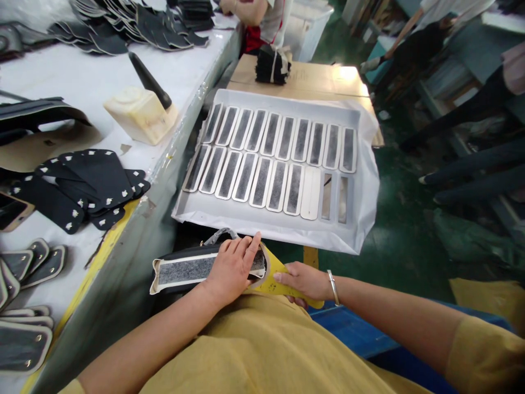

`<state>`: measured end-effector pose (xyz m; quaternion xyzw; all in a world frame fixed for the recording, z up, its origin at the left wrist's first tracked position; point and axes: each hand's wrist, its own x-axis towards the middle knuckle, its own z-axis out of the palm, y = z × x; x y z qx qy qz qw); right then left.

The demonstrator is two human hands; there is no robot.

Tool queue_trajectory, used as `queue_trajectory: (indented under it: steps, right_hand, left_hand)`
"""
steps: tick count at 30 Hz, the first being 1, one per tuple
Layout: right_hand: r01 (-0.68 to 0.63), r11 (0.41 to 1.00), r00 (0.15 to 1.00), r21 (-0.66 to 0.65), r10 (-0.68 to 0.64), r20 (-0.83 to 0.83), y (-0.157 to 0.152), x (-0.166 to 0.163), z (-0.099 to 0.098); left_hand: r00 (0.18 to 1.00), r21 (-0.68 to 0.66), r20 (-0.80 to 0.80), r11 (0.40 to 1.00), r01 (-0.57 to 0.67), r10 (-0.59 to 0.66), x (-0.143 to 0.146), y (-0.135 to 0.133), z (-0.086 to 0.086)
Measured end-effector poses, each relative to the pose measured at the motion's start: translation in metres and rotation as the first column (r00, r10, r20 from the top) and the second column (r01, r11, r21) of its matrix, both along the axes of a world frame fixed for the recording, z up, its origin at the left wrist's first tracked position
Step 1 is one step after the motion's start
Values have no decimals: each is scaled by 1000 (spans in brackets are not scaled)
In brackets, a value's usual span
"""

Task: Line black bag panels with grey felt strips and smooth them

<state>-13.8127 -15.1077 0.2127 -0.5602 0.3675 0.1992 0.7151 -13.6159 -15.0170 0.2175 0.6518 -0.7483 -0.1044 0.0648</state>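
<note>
In front of my waist lies a long black bag piece (180, 267), a grey speckled panel with a pale border facing up. My left hand (233, 269) lies across its right end, fingers reaching over the far edge and gripping it. A yellow flexible sheet (271, 283) meets that same end, partly around it. My right hand (304, 280), with a bangle at the wrist, is closed on the sheet, thumb on top. Whether the sheet goes inside the piece is hidden by my hands. A strap loop (221, 235) sticks out behind the piece.
A white-lined tray (262, 224) holds two rows of grey panels on a cardboard box (320, 82). The left table (36, 68) bears black cut pieces (88, 180), a glue container (141, 115) and bordered panels (24, 342). Co-workers (262, 22) are at the back and right.
</note>
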Motion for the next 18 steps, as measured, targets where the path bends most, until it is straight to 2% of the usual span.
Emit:
queue_trajectory:
  steps: [4, 10, 18]
  right_hand:
    - [96, 995, 995, -2, -96, -12, 10, 4, 0]
    - [222, 973, 975, -68, -220, 39, 25, 7, -7]
    - [298, 950, 953, -89, -301, -24, 34, 18, -14]
  left_hand:
    - [999, 53, -13, 998, 40, -39, 4, -1, 3]
    - [982, 71, -153, 990, 124, -112, 15, -1, 4]
    - [964, 156, -261, 983, 102, -58, 20, -8, 8]
